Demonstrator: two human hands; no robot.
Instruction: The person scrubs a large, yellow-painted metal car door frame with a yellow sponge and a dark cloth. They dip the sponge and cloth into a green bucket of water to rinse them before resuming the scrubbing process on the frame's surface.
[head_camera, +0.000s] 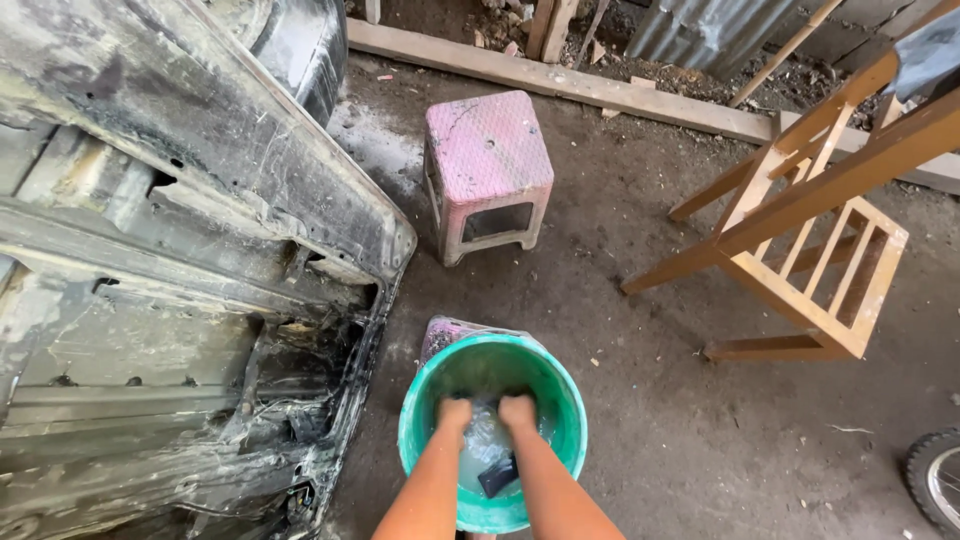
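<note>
Setting: dirt floor (650, 400) of a work shed, seen from above.
Bucket: green plastic bucket (415, 400) stands on the floor just beside the dusty, sanded car body panel (180, 250); cloudy water inside.
Left hand: left hand (453, 412) is down in the bucket, at the water line, fingers curled under and hidden.
Right hand: right hand (517, 411) is just beside the left, also dipped in.
Grip: both look closed over something pale and wet between them (likely a cloth or sheet, but it is too blurred to name); whether they truly clamp it, I cannot tell.
Dark piece: a small dark block or pad (497, 476) lies in the water below the right forearm, apart from both hands.
Handling, judged: the wet stuff should be soft, limp and slippery, light until it soaks; best gathered in a full fist. The bucket, part full, would be heavy and slosh; take it by the rim, both sides.
Nearby: pink plastic stool (488, 160) beyond the bucket; wooden frame (800, 240) tipped over on the right; a wheel (938, 478) at the edge.
</note>
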